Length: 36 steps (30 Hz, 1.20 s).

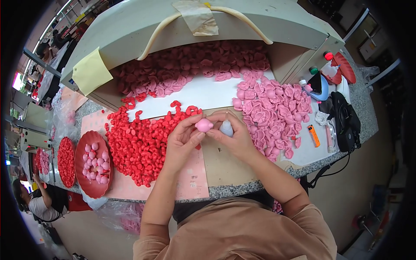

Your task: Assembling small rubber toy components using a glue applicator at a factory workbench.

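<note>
Between the fingertips of my left hand (181,144) is a small rounded pink piece (204,125) with little pointed tips. My right hand (239,141) is closed around a small translucent bottle (226,128) with a narrow nozzle pointing up. The right thumb and fingers reach to the pink piece, and I cannot tell whether they press on it. Left of my hands spreads a heap of small glossy red pieces (141,151). To the right lies a heap of pink petal-like pieces (271,115).
A red scalloped tray (78,151) with round pink pieces stands at left, beside another tray of red pieces (66,162). A pale cabinet (247,24) arches over the far side, with more pieces inside. An orange box cutter (313,136) and black bag (346,121) lie at right. A co-worker (43,201) sits far left.
</note>
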{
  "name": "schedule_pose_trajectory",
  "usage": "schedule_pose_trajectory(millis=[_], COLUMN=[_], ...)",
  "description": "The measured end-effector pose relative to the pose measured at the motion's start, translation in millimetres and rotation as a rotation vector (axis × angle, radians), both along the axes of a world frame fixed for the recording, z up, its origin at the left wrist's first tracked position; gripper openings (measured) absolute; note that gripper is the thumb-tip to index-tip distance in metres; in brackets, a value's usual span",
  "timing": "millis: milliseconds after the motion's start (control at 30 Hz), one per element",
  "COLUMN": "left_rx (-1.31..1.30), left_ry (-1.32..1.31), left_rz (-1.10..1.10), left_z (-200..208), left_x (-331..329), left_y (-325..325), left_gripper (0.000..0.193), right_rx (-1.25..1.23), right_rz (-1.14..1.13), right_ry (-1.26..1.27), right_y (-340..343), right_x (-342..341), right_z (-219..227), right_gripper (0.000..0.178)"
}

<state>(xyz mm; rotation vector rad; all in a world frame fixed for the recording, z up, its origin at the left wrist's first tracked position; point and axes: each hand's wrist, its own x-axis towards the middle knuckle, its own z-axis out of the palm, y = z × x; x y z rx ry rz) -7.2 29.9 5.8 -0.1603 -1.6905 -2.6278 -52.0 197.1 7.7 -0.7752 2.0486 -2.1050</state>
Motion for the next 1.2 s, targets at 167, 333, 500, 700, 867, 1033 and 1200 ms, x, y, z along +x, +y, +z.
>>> schedule_pose_trajectory(millis=[167, 333, 500, 700, 867, 1033, 1200], left_rx=[-0.041, -0.034, -0.074, -0.099, -0.156, -0.192, -0.192], left_ry=[0.08, 0.144, 0.203, 0.119, 0.109, 0.093, 0.15], left_rz=[-0.027, -0.033, -0.03, 0.013, 0.018, 0.027, 0.304], left_z=[-6, -8, -7, -7, -7, -4, 4], left_x=[0, 0, -2, 1, 1, 2, -6], left_y=[-4, -4, -4, -2, 0, 1, -15], left_gripper=[0.041, 0.037, 0.037, 0.043, 0.046, 0.043, 0.04], right_rx=[0.013, -0.011, -0.061, -0.145, -0.125, -0.16, -0.163], right_rz=[0.001, -0.018, 0.015, 0.065, 0.061, 0.071, -0.139], right_ry=[0.143, 0.254, 0.232, -0.014, -0.004, -0.01, -0.191], right_y=[-1, 0, -1, -4, -2, -1, 22], right_x=[2, 4, 2, 5, 4, 2, -5], right_z=[0, 0, -5, -2, -4, -4, 16], right_gripper=[0.027, 0.026, 0.024, 0.023, 0.022, 0.02, 0.023])
